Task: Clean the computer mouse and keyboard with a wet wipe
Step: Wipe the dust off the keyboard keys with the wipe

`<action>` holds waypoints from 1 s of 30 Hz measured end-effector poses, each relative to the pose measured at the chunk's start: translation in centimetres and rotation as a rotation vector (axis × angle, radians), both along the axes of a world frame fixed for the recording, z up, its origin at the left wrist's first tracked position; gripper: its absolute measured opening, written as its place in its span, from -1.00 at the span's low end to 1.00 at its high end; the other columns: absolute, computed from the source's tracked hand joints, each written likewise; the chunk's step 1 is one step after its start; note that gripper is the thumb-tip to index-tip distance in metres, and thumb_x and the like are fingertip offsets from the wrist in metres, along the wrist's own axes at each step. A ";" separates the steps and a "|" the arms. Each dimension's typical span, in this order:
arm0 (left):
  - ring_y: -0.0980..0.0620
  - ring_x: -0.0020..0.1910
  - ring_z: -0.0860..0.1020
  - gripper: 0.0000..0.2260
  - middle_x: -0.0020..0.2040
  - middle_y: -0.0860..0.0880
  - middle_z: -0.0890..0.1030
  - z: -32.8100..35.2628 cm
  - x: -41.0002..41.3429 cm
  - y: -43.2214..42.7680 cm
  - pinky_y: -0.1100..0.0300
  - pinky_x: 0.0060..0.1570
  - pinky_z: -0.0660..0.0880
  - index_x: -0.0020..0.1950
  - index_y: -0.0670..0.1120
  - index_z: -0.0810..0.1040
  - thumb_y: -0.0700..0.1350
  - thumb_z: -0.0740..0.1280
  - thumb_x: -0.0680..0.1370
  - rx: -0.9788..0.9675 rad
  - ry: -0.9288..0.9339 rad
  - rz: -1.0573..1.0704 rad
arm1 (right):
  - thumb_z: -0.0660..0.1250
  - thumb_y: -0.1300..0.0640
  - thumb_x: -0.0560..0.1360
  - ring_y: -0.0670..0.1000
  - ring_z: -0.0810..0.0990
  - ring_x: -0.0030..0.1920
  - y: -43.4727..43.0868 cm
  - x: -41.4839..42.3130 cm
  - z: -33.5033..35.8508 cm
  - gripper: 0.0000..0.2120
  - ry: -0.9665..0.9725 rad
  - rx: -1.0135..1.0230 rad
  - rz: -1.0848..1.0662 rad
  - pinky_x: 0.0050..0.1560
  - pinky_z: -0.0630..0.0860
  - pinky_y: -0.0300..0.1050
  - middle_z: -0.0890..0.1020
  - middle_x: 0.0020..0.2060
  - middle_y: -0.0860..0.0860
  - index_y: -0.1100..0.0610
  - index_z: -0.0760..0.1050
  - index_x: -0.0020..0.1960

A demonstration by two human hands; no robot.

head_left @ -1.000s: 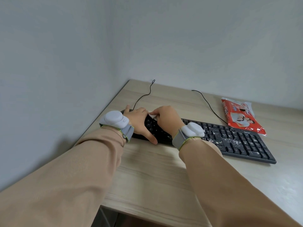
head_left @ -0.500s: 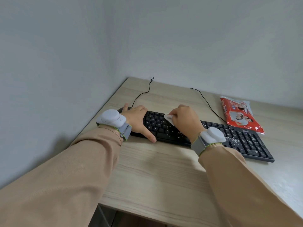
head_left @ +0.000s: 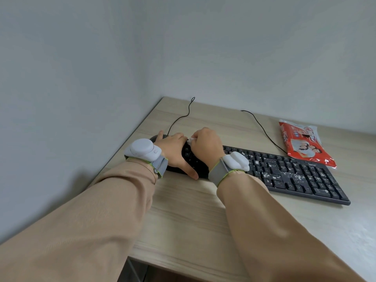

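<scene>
At the desk's (head_left: 183, 220) left edge, the left hand (head_left: 175, 151) is lying flat, steadying the rigid keyboard (head_left: 295, 176), while the right hand (head_left: 205, 147) is pinching a soft, limp wet wipe (head_left: 190, 141) against its keys.

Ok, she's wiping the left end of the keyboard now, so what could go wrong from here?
White crumbs still cover the right half of the keyboard; one small wet wipe in the right hand may just smear them between the keys. The left hand pins only the left end, so harder strokes could slide the board toward the wipes packet. The wipe may also snag the cable.
</scene>
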State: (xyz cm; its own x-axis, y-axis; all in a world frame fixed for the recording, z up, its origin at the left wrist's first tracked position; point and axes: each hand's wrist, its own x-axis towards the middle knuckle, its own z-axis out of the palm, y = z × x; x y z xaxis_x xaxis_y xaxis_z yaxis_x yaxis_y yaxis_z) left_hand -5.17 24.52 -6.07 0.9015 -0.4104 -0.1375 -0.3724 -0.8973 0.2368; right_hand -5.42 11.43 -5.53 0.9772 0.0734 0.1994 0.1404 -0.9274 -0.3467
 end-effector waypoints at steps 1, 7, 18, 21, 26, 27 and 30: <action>0.02 0.30 0.40 0.00 0.22 0.11 0.38 0.0 0.0 0.0 -0.19 0.43 -0.21 0.34 0.03 0.33 0.51 0.41 0.03 -0.001 0.001 -0.001 | 0.21 0.13 0.54 0.19 0.52 0.12 0.1 0.1 0.1 -0.75 0.009 -0.013 0.000 0.12 0.50 0.02 0.56 0.11 0.16 0.17 0.60 0.09; 0.02 0.33 0.36 0.04 0.26 0.08 0.37 0.3 0.0 0.0 -0.21 0.43 -0.22 0.36 -0.04 0.32 0.52 0.40 0.04 0.049 0.005 0.003 | 0.20 0.15 0.49 0.18 0.56 0.04 -1.7 0.1 0.4 -0.74 0.028 -0.027 -0.023 -0.10 0.46 -0.11 0.60 0.05 0.15 0.18 0.64 0.01; 0.02 0.44 0.25 0.11 0.39 0.07 0.29 0.1 -0.2 0.2 -0.24 0.44 -0.24 0.45 -0.04 0.21 0.51 0.40 0.06 0.023 0.027 0.001 | 0.19 0.20 0.41 0.10 0.52 -0.29 -8.6 -1.2 0.1 -0.74 -0.035 -0.066 -0.138 -0.31 0.41 -0.17 0.67 -0.19 0.12 0.15 0.67 -0.15; 0.03 0.43 0.25 0.09 0.38 0.07 0.29 0.1 -0.1 0.2 -0.23 0.43 -0.24 0.44 -0.04 0.23 0.50 0.42 0.06 0.013 0.023 0.006 | 0.20 0.20 0.41 0.09 0.49 -0.32 -9.6 -1.5 -0.1 -0.75 -0.050 -0.056 -0.165 -0.33 0.37 -0.21 0.68 -0.21 0.10 0.16 0.67 -0.16; 0.03 0.40 0.29 0.06 0.32 0.09 0.33 0.2 -0.1 0.0 -0.22 0.43 -0.24 0.40 -0.04 0.28 0.50 0.42 0.05 0.023 0.028 0.011 | 0.22 0.17 0.44 0.16 0.57 -0.19 -7.8 -1.4 -0.4 -0.77 -0.066 -0.031 -0.152 -0.26 0.41 -0.17 0.64 -0.13 0.13 0.21 0.64 -0.16; 0.03 0.39 0.31 0.05 0.30 0.09 0.34 0.3 -0.1 0.0 -0.22 0.43 -0.24 0.39 -0.03 0.29 0.49 0.43 0.05 0.019 0.030 0.012 | 0.22 0.16 0.45 0.17 0.58 -0.17 -7.1 -1.4 -0.5 -0.77 -0.071 -0.033 -0.137 -0.24 0.42 -0.15 0.63 -0.11 0.14 0.22 0.63 -0.14; 0.04 0.35 0.35 0.03 0.25 0.10 0.36 0.4 -0.1 -0.1 -0.23 0.44 -0.23 0.36 -0.01 0.31 0.50 0.43 0.03 0.013 0.034 0.018 | 0.22 0.16 0.48 0.19 0.59 -0.11 -4.9 -1.1 -0.6 -0.77 -0.080 -0.028 -0.092 -0.18 0.45 -0.13 0.61 -0.06 0.16 0.23 0.63 -0.09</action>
